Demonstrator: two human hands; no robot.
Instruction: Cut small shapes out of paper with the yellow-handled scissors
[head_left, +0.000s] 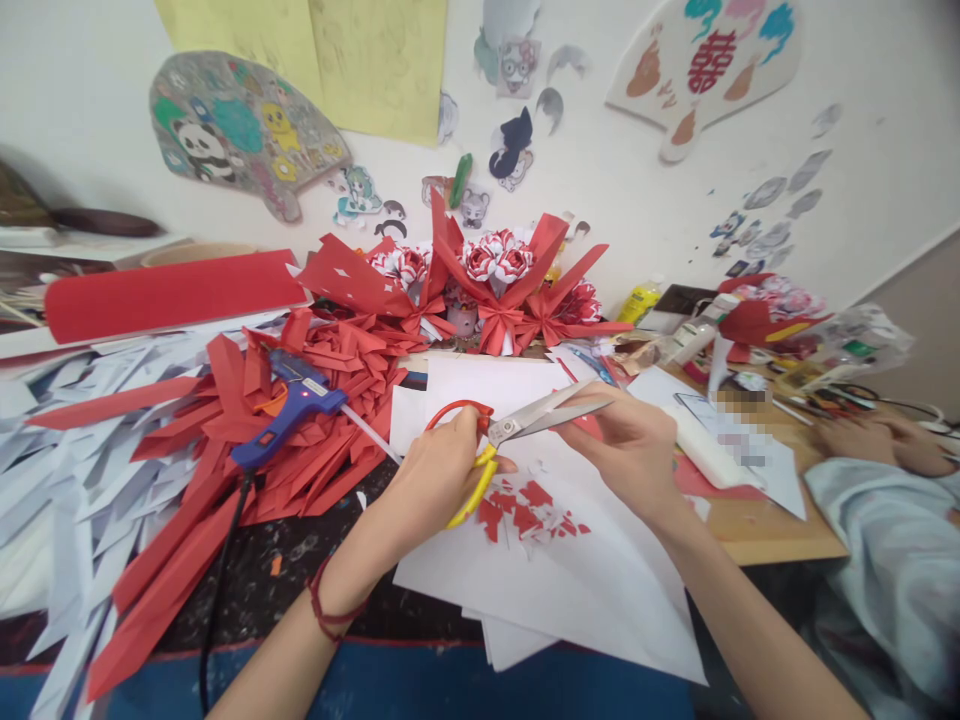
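Left hand (435,480) is gripping scissors (519,422) over the white sheet (600,590); right hand (641,440) is hovering apart by the blades, grip unclear. The sheet is probably catching red scraps (535,493). Glue gun (300,408) is lying left of it, likely for easy reach.

Red-and-yellow-handled scissors (508,429), blades parted, point rightward above red and white paper scraps (534,496).

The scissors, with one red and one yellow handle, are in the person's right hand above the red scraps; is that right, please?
The hand is wrong: the head view shows the red-and-yellow-handled scissors in the left hand, above the red scraps.
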